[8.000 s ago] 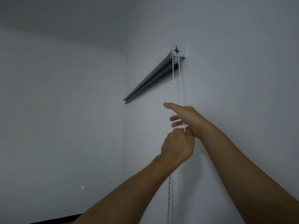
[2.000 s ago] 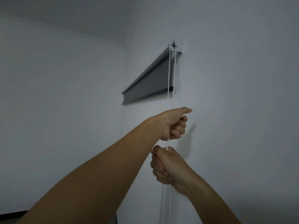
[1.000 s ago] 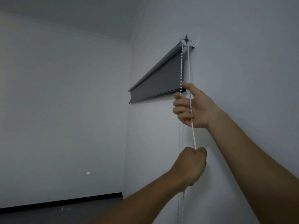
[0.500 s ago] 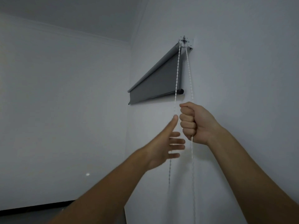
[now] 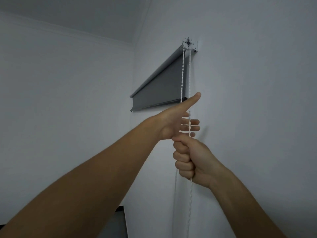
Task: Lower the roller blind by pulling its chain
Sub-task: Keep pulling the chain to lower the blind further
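The right hand (image 5: 193,162) is a closed fist wrapped round one strand of the white bead chain (image 5: 189,79), which leaves the fist at twelve and six o'clock. Just above it, at about eleven o'clock, the left hand (image 5: 178,122) is spread open, fingers straight and thumb up, holding nothing, the strand crossing its fingers. Farther toward twelve o'clock, the grey blind (image 5: 159,90) hangs partly unrolled from its bracket (image 5: 189,44) on the white wall (image 5: 257,83).
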